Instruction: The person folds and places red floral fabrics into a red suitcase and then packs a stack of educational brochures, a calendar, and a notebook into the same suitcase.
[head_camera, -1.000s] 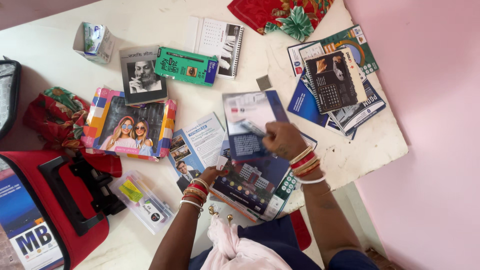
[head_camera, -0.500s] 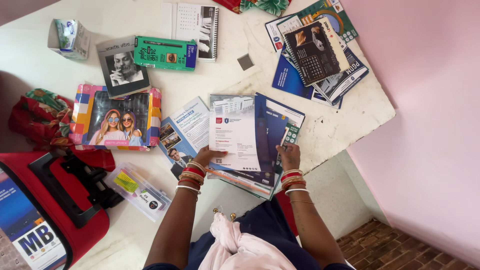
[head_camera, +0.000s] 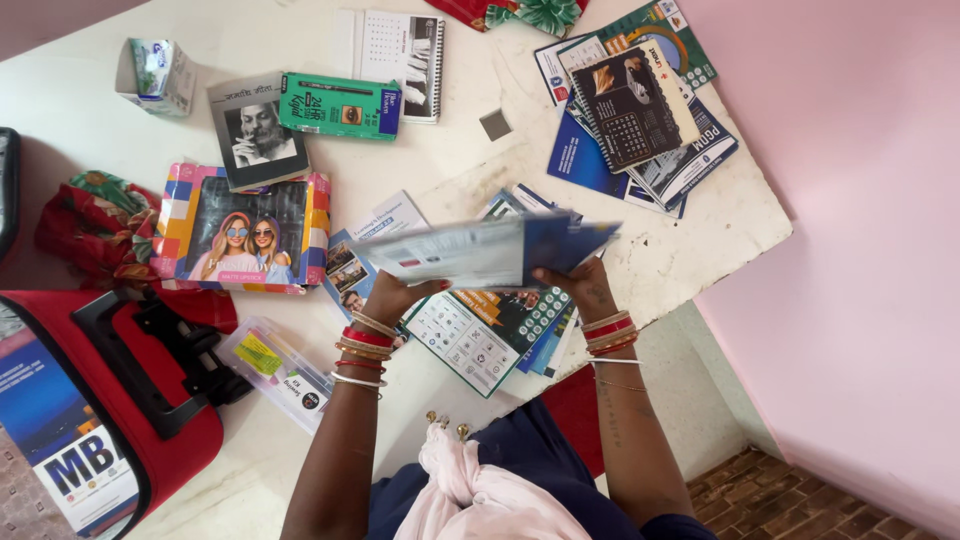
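Holding a thin stack of brochures (head_camera: 480, 250) edge-on above the white table (head_camera: 700, 240), both hands share the load. Left hand (head_camera: 395, 297) grips the near-left corner, fingers curled under; right hand (head_camera: 580, 280) clamps the near-right edge, thumb on top. Neither hand is free.

Handling, my read: light, glossy paper, floppy across its width, sheets likely to slide over each other. Two-edge hold suits it; pinching one corner would let it sag and fan out. Not fragile, but it creases easily.

More leaflets (head_camera: 480, 335) lie on the table directly below the lifted stack, overhanging the near edge. Patterned picture box (head_camera: 240, 230) sits to the left, spiral notebook pile (head_camera: 630, 120) far right.

Hard to make out: the stack is motion-blurred, so sheet count and cover are unclear. Fingertips under it are hidden. Red bag (head_camera: 120, 400) is cut off at the left edge. What lies beneath the lifted stack is partly covered.
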